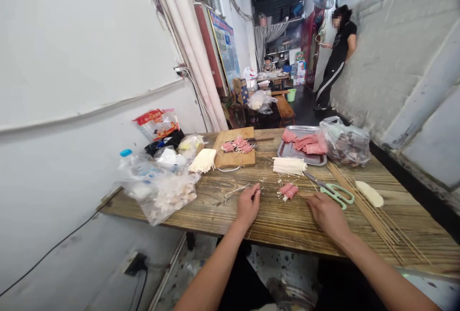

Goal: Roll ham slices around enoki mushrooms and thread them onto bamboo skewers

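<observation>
My left hand (247, 204) rests on the wooden table (280, 220), fingers curled together in a pinch near the table top; what they hold is too small to make out. My right hand (326, 213) lies knuckles-up on the table with fingers folded under, just right of a small meat roll (288, 190) with white enoki strands. Green-handled scissors (336, 193) lie beyond my right hand. A bundle of enoki mushrooms (288, 166) sits behind the roll, in front of a metal tray (287, 150) of pink meat slices (305, 142).
A cutting board (233, 157) holds finished rolls (237, 145); another enoki bundle (203, 160) lies beside it. Plastic bags (161, 191) crowd the left, another bag (345, 143) the back right. Bamboo skewers (370, 215) spread at right. A person (336, 57) stands in the corridor.
</observation>
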Demonstrator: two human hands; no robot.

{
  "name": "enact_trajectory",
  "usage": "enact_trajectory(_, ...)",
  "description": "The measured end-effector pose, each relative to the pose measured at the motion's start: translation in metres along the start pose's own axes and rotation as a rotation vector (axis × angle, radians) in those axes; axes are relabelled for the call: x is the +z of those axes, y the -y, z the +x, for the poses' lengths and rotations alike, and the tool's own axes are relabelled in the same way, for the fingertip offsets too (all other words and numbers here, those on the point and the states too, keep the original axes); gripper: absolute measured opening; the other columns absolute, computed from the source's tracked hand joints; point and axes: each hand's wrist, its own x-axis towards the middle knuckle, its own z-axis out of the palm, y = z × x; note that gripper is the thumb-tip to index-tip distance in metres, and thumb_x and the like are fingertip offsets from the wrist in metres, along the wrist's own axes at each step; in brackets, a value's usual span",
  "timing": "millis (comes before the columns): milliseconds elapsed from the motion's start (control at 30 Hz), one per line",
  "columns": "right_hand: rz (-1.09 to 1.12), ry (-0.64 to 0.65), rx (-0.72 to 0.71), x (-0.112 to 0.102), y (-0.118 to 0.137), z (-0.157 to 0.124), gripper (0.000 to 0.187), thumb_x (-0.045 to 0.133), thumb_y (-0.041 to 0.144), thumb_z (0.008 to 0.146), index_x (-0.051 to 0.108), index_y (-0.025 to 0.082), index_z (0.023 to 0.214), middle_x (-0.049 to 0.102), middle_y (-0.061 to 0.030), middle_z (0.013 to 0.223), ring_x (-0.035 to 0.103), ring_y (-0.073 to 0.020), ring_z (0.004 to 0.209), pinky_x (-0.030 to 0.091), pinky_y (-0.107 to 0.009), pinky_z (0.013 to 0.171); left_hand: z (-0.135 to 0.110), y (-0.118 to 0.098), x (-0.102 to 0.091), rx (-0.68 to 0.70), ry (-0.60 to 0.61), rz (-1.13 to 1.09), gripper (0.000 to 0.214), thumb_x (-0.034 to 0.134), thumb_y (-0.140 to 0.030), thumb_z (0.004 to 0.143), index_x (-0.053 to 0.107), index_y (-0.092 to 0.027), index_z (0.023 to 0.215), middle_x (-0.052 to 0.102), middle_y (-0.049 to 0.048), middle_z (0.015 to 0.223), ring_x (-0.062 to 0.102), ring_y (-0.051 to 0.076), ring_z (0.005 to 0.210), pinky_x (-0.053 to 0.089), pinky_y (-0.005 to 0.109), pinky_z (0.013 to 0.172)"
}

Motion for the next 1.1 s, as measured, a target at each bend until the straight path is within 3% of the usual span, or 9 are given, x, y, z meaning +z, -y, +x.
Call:
enact_trajectory(233,-0.022,-0.030,-0.037,-0.022,-0.019,-0.007,0.033,0.039,0.028,0.095,0.067,0.016,0.083,0.060,-0.0066,0.078,0.055,-0.0172,0.074,0.040,-0.028,0.069,0.001,-0.002,-0.001,0.049,-0.026,0.024,0.026,0.053,-0.016,0.087,0.069,-0.016,0.108,0.074,0.0088,0.098,0.069,0.019,0.088,0.057,0.037,0.083)
enact_trajectory(400,0.024,-0.072,-0.050,-0.037,-0.019,0.029,0.033,0.041,0.031,0.094,0.070,0.017,0.087,0.062,-0.0075,0.082,0.056,-0.0176,0.076,0.040,-0.028,0.068,0.000,-0.007,-0.002,0.086,-0.044,0.010,0.026,0.053,-0.015,0.087,0.069,-0.018,0.107,0.074,0.0080,0.101,0.068,0.019,0.093,0.056,0.037,0.087)
enact_trajectory(733,-0.059,0.098,-0.155,-0.003,0.009,0.138,0.029,0.043,0.027,0.092,0.069,0.015,0.087,0.062,-0.0085,0.089,0.055,-0.0174,0.083,0.036,-0.027,0.070,0.001,-0.011,-0.003,0.185,-0.017,-0.031,0.028,0.050,-0.014,0.089,0.066,-0.017,0.112,0.073,0.0088,0.101,0.067,0.019,0.089,0.056,0.036,0.083)
enact_trajectory(933,-0.270,0.272,-0.171,0.003,0.029,0.168,0.029,0.042,0.026,0.092,0.066,0.010,0.090,0.064,-0.0133,0.094,0.059,-0.0196,0.085,0.035,-0.027,0.066,0.001,-0.012,-0.003,0.226,0.023,-0.053,0.031,0.047,-0.013,0.090,0.064,-0.017,0.115,0.073,0.0093,0.103,0.066,0.019,0.089,0.055,0.036,0.083)
enact_trajectory(1100,-0.288,0.363,-0.216,0.007,0.034,0.185,0.024,0.047,0.018,0.085,0.068,0.006,0.082,0.066,-0.0176,0.087,0.062,-0.0214,0.079,0.039,-0.028,0.067,0.002,-0.016,-0.004,0.236,0.056,-0.048,0.030,0.046,-0.013,0.090,0.063,-0.015,0.115,0.073,0.0101,0.102,0.066,0.019,0.087,0.055,0.037,0.082)
